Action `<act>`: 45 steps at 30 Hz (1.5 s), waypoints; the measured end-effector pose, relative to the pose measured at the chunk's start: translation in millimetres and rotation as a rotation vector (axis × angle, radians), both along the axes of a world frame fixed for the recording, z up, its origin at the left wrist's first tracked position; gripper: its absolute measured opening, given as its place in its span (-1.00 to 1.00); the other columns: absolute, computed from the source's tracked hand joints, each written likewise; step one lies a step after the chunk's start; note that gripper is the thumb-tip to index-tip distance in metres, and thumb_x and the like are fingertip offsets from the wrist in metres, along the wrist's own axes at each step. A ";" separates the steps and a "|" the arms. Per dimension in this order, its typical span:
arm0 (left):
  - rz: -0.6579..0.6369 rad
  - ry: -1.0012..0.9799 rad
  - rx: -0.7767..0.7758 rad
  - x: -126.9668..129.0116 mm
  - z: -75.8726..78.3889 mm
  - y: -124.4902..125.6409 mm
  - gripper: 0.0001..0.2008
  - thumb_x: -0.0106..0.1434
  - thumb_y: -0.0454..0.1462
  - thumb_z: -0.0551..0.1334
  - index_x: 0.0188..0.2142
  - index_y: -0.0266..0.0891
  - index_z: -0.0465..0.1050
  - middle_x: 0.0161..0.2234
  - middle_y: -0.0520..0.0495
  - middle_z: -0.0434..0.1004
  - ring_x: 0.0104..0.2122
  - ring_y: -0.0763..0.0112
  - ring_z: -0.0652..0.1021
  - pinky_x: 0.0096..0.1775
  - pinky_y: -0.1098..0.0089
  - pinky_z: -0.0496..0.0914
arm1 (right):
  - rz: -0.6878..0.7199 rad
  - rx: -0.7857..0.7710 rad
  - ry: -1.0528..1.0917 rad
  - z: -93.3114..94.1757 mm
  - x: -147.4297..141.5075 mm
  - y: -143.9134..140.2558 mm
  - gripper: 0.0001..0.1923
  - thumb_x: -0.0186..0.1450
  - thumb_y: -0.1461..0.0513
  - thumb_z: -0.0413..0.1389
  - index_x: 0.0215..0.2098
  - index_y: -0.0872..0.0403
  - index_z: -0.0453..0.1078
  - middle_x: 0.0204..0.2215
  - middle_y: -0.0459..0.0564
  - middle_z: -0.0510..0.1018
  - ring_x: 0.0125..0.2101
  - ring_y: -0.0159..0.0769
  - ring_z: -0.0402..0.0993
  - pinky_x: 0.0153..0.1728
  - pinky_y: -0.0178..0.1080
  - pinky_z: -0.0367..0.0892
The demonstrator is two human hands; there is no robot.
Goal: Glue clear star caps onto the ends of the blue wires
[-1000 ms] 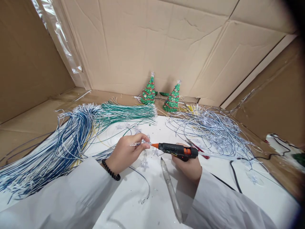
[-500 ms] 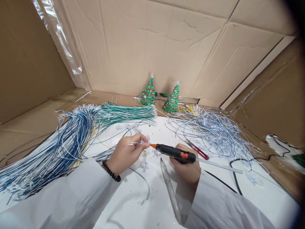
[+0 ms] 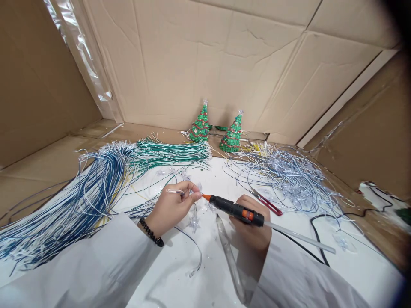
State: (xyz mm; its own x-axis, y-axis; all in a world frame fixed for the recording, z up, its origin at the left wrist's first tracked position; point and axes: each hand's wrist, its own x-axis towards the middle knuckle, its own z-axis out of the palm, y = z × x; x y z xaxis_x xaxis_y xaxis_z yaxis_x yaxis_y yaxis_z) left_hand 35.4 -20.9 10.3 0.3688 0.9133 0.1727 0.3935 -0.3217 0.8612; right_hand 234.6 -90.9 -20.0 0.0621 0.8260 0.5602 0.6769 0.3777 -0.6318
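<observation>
While the right hand (image 3: 257, 231) gripped a black glue gun with an orange tip (image 3: 236, 208), the left hand (image 3: 175, 203) pinched a thin, pale wire (image 3: 175, 191) between thumb and finger; the tip pointed right at those fingertips — whether it touched, I could not tell. One clear glue stick (image 3: 302, 237) poked out the back; a long, grayish, pointed stick (image 3: 231, 259) lay between the hands on the white table (image 3: 186, 291); red-handled snips (image 3: 268, 203) lay past the right hand; two green, red-trimmed toy trees (image 3: 231, 134) stood far back.
</observation>
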 end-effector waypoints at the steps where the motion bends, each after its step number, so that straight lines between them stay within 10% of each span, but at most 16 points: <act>1: 0.001 -0.007 -0.002 -0.2 -0.1 0.1 -0.79 0.15 -0.16 0.16 -0.41 -0.28 0.41 -0.70 0.18 0.01 -0.67 0.55 0.11 -0.59 0.52 0.01 | -0.010 0.015 -0.001 1.0 -0.7 -0.4 -0.76 0.15 0.28 0.06 -0.64 0.06 0.16 -0.62 -0.14 0.22 -0.62 -0.43 0.15 -0.58 -0.33 0.04; 13: -0.044 0.045 0.002 2.1 0.7 -5.8 -0.82 0.14 -0.18 0.18 -0.45 -0.26 0.41 -0.70 0.19 -0.02 -0.66 0.54 0.15 -0.57 0.52 0.07 | -0.310 -0.205 -0.005 -3.6 10.6 15.2 -0.73 0.15 0.14 0.08 -0.62 0.05 0.15 -0.66 -0.17 0.24 -0.60 -0.38 0.20 -0.55 -0.34 0.11; 28: -0.249 -0.289 -0.396 -3.4 8.5 0.6 -0.56 -0.01 0.05 0.28 -0.42 -0.32 0.36 -0.65 0.15 0.09 -0.65 0.62 0.04 -0.62 0.55 -0.07 | -0.347 -0.350 -0.060 -5.5 24.3 22.3 -0.67 0.16 0.06 0.06 -0.28 0.16 0.39 -0.39 0.08 0.51 -0.32 -0.10 0.43 -0.31 -0.16 0.28; 35: -0.244 -0.373 -0.440 -3.1 9.2 0.9 -0.57 -0.03 0.04 0.29 -0.43 -0.30 0.34 -0.68 0.19 0.03 -0.68 0.64 -0.02 -0.64 0.52 -0.16 | -0.615 -0.124 -0.029 -2.1 17.4 -26.7 -0.75 0.14 0.09 0.06 -0.33 0.06 0.15 -0.35 -0.02 0.30 -0.35 -0.21 0.29 -0.33 -0.21 0.19; 40: -0.272 -0.398 -0.458 -2.0 4.1 -0.7 -0.59 0.00 0.01 0.30 -0.41 -0.32 0.34 -0.68 0.20 0.02 -0.68 0.64 -0.02 -0.64 0.53 -0.15 | -0.292 -0.148 0.099 18.7 -8.2 -54.3 -0.76 0.22 0.21 -0.03 -0.54 0.03 -0.01 -0.62 -0.19 0.11 -0.60 -0.39 0.11 -0.57 -0.33 0.09; 45: -0.284 -0.416 -0.453 -0.8 -1.0 -0.6 -0.60 0.03 0.00 0.28 -0.40 -0.32 0.34 -0.70 0.21 -0.03 -0.68 0.64 -0.03 -0.64 0.53 -0.15 | 0.077 -0.310 0.275 36.4 -48.7 -23.9 -0.77 0.14 0.20 0.12 -0.26 0.03 0.19 -0.45 -0.11 0.39 -0.49 -0.38 0.32 -0.57 -0.37 0.23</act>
